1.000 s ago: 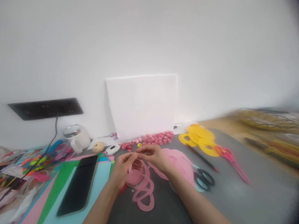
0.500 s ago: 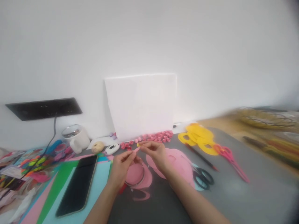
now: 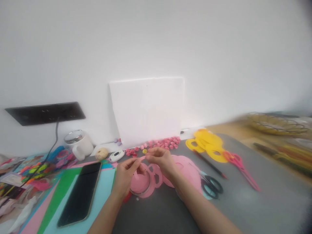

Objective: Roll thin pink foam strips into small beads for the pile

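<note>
Thumb and forefinger of the left hand (image 3: 124, 174) are pinched together on a narrow strip of pink paper (image 3: 143, 158), which spans the small gap to the right hand (image 3: 162, 161). The right thumb and forefinger also look closed on it, its other fingers loosely bent. The strip is raised in front of the person, above a dark grey mat (image 3: 153, 217); a pink paper loop (image 3: 161, 175) shows under the right hand, though whether it joins the strip cannot be told.

The step in hand appears to be fingertip shaping of the strip; going on would call for a light, steady pinch from both hands.

Below the left hand is a flat, round pink piece (image 3: 139, 184). Beside the right forearm lie overlapping pink paper rounds (image 3: 191, 172), black-handled scissors (image 3: 214, 187), a dark pencil with a reddish end (image 3: 211, 165), yellow paper cut-outs (image 3: 211, 141) and pink scissors (image 3: 246, 170). Beyond the fingers, small pinkish-red curled pieces (image 3: 168, 143) line the foot of a white upright board (image 3: 148, 112). To the left, a black phone (image 3: 80, 195) rests on coloured sheets (image 3: 107, 182).
</note>
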### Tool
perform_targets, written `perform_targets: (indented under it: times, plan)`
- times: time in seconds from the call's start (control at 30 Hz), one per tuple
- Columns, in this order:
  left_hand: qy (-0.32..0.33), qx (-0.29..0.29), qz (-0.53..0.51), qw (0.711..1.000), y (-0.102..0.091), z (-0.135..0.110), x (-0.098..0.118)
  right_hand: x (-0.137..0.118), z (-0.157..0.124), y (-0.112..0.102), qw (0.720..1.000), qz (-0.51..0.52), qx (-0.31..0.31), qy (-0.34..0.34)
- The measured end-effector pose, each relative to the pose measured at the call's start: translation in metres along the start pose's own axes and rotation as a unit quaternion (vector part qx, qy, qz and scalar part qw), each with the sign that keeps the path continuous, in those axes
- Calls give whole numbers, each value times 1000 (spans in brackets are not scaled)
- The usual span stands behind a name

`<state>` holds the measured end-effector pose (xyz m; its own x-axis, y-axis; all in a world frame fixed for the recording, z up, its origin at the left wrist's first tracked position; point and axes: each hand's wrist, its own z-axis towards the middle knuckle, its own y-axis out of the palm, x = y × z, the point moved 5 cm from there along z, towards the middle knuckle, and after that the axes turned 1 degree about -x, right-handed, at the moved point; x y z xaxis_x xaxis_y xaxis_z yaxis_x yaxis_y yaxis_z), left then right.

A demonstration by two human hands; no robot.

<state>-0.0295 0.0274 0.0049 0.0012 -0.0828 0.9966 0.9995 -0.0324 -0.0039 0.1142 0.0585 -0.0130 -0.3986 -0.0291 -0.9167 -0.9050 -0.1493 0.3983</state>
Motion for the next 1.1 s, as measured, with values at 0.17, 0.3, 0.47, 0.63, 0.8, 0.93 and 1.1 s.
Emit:
perform_targets:
  times: [0.17, 0.3, 0.47, 0.63, 0.8, 0.93, 1.1]
  plan:
    - [6, 0, -3, 1000, -1, 0, -4, -2, -1, 3, 1000, 6, -21, -7]
    - [8, 1, 1, 1000, -1, 1, -3, -4, 0, 6, 999, -5, -29, -16]
    - [7, 5, 4, 1000, -1, 1, -4, -1, 1, 7, 999, 4, -40, -3]
    - [4, -5, -7, 1000, 0, 1, -4, 0, 3, 5, 999, -9, -51, 4]
    - [1, 7, -5, 1000, -2, 2, -1, 0, 3, 5, 998, -9, -59, 12]
    - [-5, 25, -28, 999, -5, 3, -5, -1, 2, 7, 996, -16, -86, 14]
    - [-9, 27, -35, 999, -5, 3, -5, -1, 1, 5, 997, -18, -79, 17]
